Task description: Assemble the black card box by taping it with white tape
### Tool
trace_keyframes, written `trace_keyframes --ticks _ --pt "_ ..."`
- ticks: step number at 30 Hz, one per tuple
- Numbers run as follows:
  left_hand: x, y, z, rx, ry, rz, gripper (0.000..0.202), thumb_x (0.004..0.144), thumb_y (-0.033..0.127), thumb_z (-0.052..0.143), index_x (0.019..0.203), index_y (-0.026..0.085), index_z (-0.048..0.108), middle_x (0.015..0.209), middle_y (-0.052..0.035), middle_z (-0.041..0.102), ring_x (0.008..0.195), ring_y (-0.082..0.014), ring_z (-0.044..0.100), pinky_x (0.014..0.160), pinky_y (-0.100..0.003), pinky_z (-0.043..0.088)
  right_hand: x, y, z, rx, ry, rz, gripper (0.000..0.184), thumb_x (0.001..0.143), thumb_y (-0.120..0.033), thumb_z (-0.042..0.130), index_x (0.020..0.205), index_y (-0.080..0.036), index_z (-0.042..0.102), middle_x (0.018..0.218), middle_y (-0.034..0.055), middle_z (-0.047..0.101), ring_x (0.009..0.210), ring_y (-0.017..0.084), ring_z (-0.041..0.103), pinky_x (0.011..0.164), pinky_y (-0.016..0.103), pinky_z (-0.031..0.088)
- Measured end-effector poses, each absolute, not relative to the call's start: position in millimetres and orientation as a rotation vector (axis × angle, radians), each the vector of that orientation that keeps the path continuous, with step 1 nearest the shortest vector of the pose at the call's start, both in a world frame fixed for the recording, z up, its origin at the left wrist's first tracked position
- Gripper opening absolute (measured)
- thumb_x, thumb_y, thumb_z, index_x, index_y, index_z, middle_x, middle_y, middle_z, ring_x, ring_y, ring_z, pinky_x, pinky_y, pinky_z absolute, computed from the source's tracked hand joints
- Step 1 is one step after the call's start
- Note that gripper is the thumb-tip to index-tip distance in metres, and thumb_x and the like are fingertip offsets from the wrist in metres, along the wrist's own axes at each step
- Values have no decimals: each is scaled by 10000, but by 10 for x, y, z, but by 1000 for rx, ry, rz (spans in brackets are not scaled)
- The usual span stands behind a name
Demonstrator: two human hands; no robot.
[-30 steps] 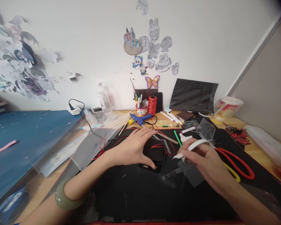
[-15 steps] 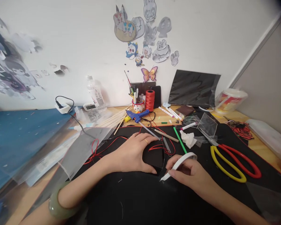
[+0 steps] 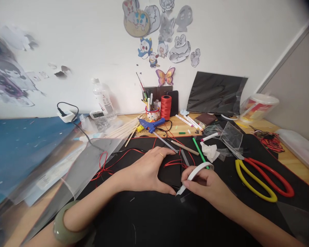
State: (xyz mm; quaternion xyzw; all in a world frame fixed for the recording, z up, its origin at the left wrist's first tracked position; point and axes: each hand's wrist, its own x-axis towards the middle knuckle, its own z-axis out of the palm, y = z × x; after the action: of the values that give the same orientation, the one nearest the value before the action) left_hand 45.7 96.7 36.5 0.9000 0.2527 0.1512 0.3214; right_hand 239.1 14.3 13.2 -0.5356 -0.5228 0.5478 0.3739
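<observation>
My left hand is curved around a flat black box, with the fingers over its far edge and the thumb along its near edge. Red cord lies over the top of the box. In my right hand is a narrow roll of white tape, pinched between thumb and fingers. The tape's end points down to the near right corner of the box, close to my left thumb tip. Part of the roll is hidden by my fingers.
A black mat covers the desk. Large scissors with red and yellow handles lie at the right, near crumpled tissue and a green stick. Behind are a blue glue gun, a red thread spool and a pen cup.
My right hand has brought the tape slightly up and left, so its end is now closer to the box corner and my left thumb. The view has shifted a little.
</observation>
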Motion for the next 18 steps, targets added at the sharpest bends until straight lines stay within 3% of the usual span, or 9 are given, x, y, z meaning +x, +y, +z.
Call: trace_keyframes --ticks 9,18 --pt "461 970 390 2384 622 374 826 569 536 719 1244 198 382 1249 -113 466 1185 -277 413 1004 -421 336 2394 202 83 -1351 -1330 1472 140 710 -298 631 695 -181 557 620 -54 465 570 83 430 553 214 340" --pt "462 1007 373 2497 571 375 776 616 549 680 1266 248 381 1268 -98 489 1204 -291 394 1042 -493 228 2406 196 69 -1330 -1346 1471 175 684 -341 650 684 -183 576 636 -37 508 594 103 474 587 230 376"
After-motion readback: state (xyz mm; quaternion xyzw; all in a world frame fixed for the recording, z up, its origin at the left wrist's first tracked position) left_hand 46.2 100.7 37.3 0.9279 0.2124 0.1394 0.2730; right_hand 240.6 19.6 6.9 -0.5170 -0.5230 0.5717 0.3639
